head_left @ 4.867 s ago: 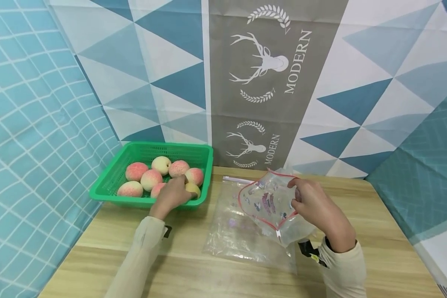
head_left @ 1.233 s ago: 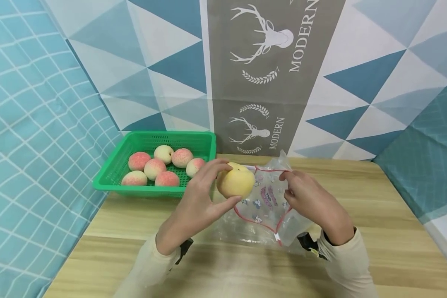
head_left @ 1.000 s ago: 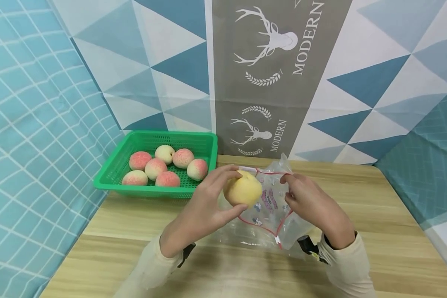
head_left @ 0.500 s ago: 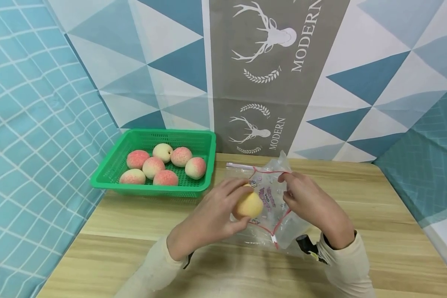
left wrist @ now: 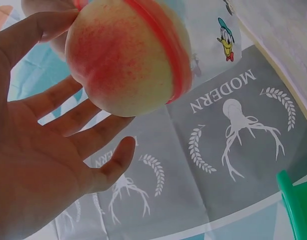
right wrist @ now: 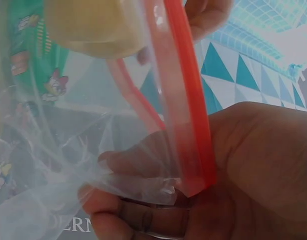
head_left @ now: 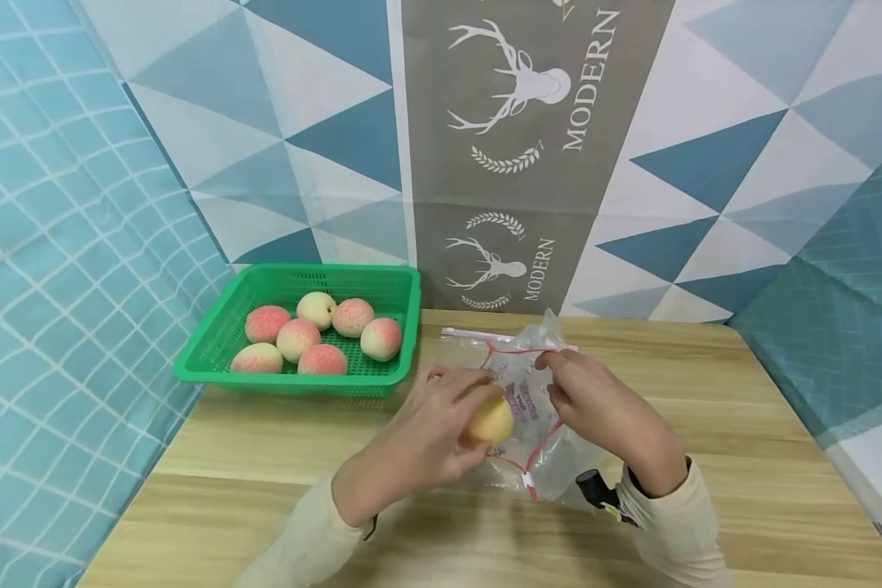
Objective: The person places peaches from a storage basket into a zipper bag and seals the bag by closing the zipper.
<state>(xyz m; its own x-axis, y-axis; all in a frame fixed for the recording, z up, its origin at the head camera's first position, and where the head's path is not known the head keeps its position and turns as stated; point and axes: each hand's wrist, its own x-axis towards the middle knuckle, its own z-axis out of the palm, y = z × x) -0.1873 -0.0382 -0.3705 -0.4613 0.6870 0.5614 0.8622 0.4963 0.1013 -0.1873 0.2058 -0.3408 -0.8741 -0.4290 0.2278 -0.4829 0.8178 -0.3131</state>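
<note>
My left hand [head_left: 419, 445] holds a peach [head_left: 492, 420] between thumb and fingertips, right at the mouth of a clear zip bag [head_left: 522, 402] with cartoon prints. The peach shows yellow in the head view; its blushed red side [left wrist: 106, 62] faces the left wrist camera. There the bag's red zip strip [left wrist: 166, 42] crosses in front of the fruit, so part of it is inside the mouth. My right hand [head_left: 610, 408] pinches the right side of the rim, keeping the mouth spread. In the right wrist view its fingers [right wrist: 143, 157] show through the film.
A green basket [head_left: 287, 380] with several peaches [head_left: 299, 340] stands at the back left of the wooden table [head_left: 265, 523]. Another clear bag with a white slider strip [head_left: 478, 334] lies flat under the held bag. A patterned backdrop [head_left: 500, 180] rises behind.
My left hand was at a yellow peach in the basket; it has lifted that peach out, carried it right, and lowered it into the bag's mouth. My right hand stays at the rim.
</note>
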